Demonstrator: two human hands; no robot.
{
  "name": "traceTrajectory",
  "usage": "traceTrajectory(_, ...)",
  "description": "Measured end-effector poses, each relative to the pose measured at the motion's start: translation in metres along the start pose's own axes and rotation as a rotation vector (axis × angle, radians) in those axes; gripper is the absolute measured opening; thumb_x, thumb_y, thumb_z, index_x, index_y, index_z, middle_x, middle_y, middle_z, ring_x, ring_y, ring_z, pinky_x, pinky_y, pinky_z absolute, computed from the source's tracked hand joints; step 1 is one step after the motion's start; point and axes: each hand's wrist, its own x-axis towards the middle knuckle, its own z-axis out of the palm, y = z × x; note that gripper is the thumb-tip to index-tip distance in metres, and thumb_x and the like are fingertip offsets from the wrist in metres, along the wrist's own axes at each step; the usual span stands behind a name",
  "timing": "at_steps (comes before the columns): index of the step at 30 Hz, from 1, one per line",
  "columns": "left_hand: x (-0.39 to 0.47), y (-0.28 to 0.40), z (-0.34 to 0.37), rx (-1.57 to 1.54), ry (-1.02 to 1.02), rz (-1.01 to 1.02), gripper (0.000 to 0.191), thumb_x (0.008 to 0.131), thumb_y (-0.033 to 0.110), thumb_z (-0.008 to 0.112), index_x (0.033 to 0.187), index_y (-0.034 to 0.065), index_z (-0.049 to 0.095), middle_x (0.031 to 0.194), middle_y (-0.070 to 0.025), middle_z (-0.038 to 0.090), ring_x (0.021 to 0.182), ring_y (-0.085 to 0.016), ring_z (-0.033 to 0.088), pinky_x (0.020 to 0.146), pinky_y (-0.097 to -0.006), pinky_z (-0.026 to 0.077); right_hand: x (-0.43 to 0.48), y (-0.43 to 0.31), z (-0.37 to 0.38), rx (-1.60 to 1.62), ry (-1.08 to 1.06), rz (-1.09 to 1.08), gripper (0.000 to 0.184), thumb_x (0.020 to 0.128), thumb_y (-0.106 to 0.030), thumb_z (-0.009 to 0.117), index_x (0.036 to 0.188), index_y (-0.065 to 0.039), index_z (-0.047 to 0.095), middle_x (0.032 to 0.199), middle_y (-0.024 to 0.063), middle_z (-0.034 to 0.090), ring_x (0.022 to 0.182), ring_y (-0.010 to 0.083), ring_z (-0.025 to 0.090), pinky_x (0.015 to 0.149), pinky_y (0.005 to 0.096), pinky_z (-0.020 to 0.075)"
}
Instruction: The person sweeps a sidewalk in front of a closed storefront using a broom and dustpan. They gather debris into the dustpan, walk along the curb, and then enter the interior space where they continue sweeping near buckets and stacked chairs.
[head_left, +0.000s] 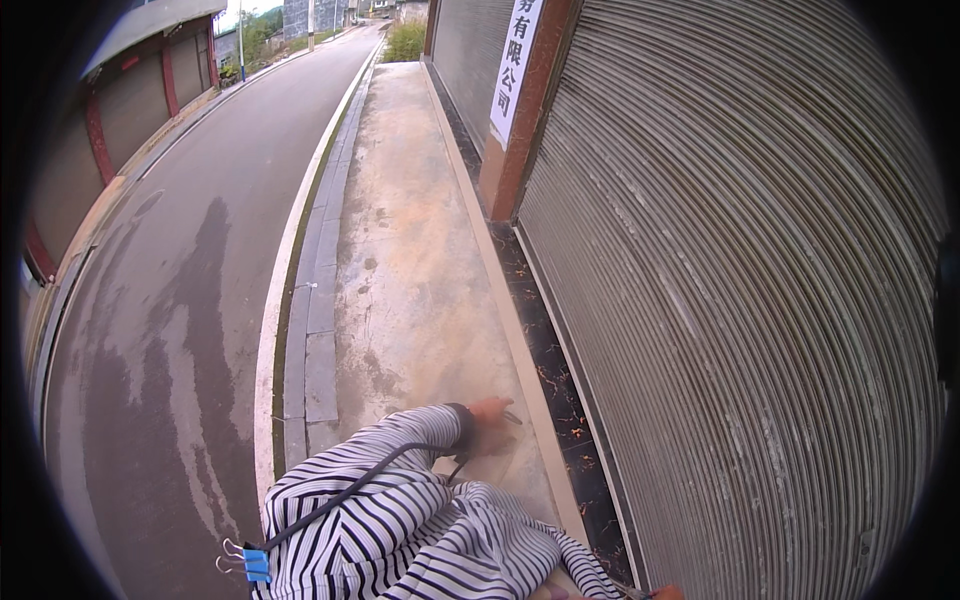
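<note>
My left hand (490, 412) reaches out over the pavement from a black-and-white striped sleeve (405, 431) with a dark cuff. By its fingertips is a small grey thing (513, 418), too blurred to name; whether the fingers grip it is unclear. Only a bit of my right hand (667, 593) shows at the bottom edge, beside the end of the other striped sleeve (589, 574). A thin metallic item (632, 591) lies against it, mostly cut off. A dark cord (352, 487) runs across my left sleeve to a blue binder clip (256, 565).
The concrete pavement (427, 255) runs ahead between a stone kerb (322, 300) and a black tiled base strip (551, 360). Closed roller shutters (720, 285) rise at the right, beside a brown pillar (504, 176) with a lettered sign (517, 67). A road (225, 247) with wet patches lies left.
</note>
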Motion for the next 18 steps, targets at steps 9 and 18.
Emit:
traceTrajectory(9,0.053,-0.053,0.080,-0.015,-0.035,0.383,0.052,0.074,0.024,0.063,0.122,0.0069,0.052,0.115,-0.0205,0.057,0.108,-0.033,0.055,0.091,-0.0423,0.044,0.030,0.018,0.112,-0.134,-0.155,-0.138,0.020,0.079,-0.024,0.058,0.090,-0.010,0.068,0.087,0.0146,0.066,0.080,0.0326,0.064,0.068,0.0468,0.0509)
traceTrajectory(18,0.032,-0.040,0.087,0.061,-0.290,0.244,0.057,0.067,0.023,0.064,0.120,0.0079,0.054,0.113,-0.0218,0.057,0.103,-0.036,0.056,0.085,-0.0432,0.047,-0.085,-0.082,-0.031,-0.046,-0.163,0.120,0.017,0.067,-0.007,0.058,0.083,-0.012,0.064,0.081,0.0124,0.065,0.081,0.0335,0.063,0.069,0.0437,0.0509)
